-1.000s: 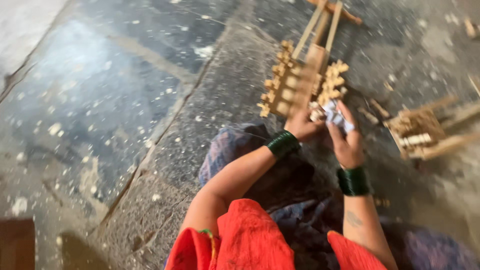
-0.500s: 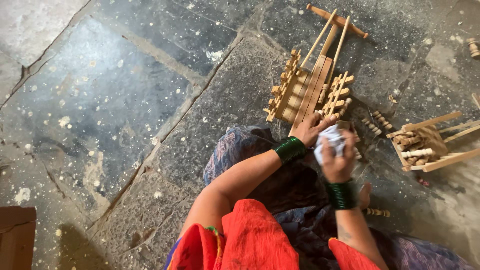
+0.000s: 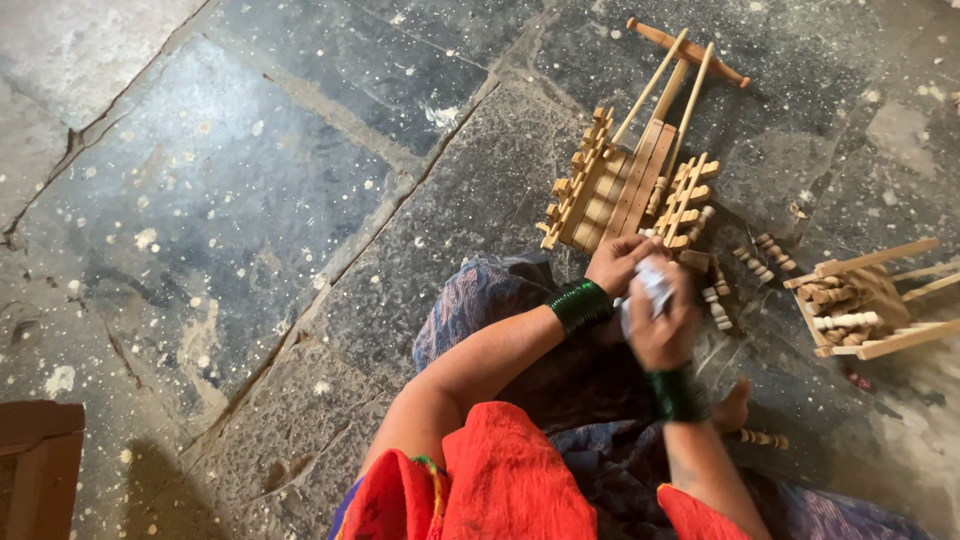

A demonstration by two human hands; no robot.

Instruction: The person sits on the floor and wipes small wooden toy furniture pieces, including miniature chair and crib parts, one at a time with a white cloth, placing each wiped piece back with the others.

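Note:
My left hand [image 3: 618, 262] and my right hand [image 3: 664, 325] meet over my lap, both wearing green bangles. A small crumpled white and blue wrapper or cloth [image 3: 652, 285] sits between them; my right hand is closed around it and the left fingers touch it. Just beyond my hands a small wooden toy cart [image 3: 628, 185] with a long handle lies on the stone floor [image 3: 260, 210]. The wrapper is blurred and I cannot tell what it is.
A second wooden cart-like frame [image 3: 868, 298] lies at the right. Small turned wooden pegs [image 3: 755, 260] are scattered between the two carts. A bare foot [image 3: 735, 405] shows under my right arm. A brown wooden corner [image 3: 38, 465] is at the lower left.
The view has tilted so the carts sit lower and nearer. My hands have drawn back from the cart toward my lap, the right hand closing over the white wrapper.

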